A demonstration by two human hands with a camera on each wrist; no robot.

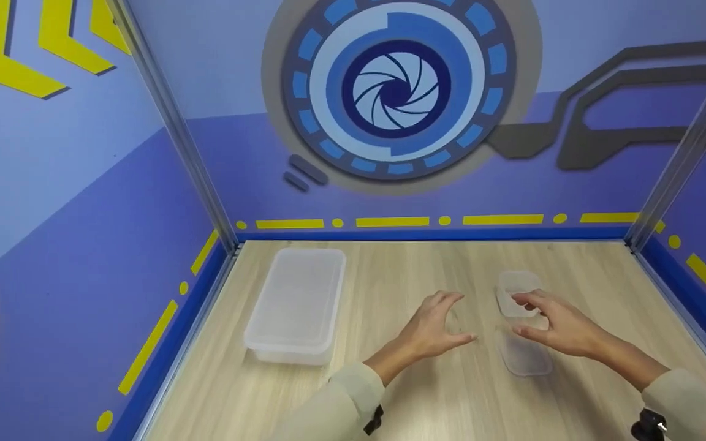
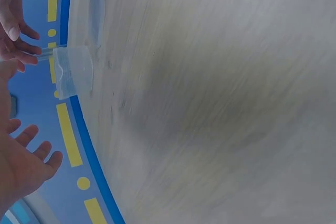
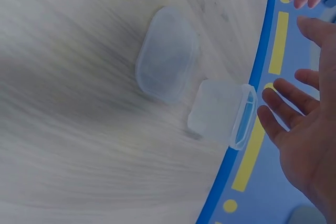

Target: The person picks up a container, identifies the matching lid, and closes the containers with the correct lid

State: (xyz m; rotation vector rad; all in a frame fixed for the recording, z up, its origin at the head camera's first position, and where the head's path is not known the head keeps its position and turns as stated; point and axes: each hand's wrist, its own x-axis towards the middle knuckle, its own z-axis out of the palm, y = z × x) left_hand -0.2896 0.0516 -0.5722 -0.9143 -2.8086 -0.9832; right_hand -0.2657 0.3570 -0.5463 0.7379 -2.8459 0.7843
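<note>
A small clear plastic container (image 1: pixel 515 280) stands on the right side of the table, with its flat clear lid (image 1: pixel 527 360) lying separately just nearer to me. My right hand (image 1: pixel 564 321) hovers over this pair, fingers spread and loosely bent, holding nothing; in the head view it covers part of both. The container (image 3: pixel 215 109) and the lid (image 3: pixel 168 56) appear fully apart in the right wrist view. To the left of them, my left hand (image 1: pixel 431 326) is held above bare wood with thumb and fingers apart, nothing in its grasp.
A larger translucent lidded box (image 1: pixel 299 300) sits at the left of the wooden table (image 1: pixel 390 269). Printed blue-purple panels (image 1: pixel 230 159) rise at the back and both sides, joined by metal corner posts (image 1: pixel 175 122).
</note>
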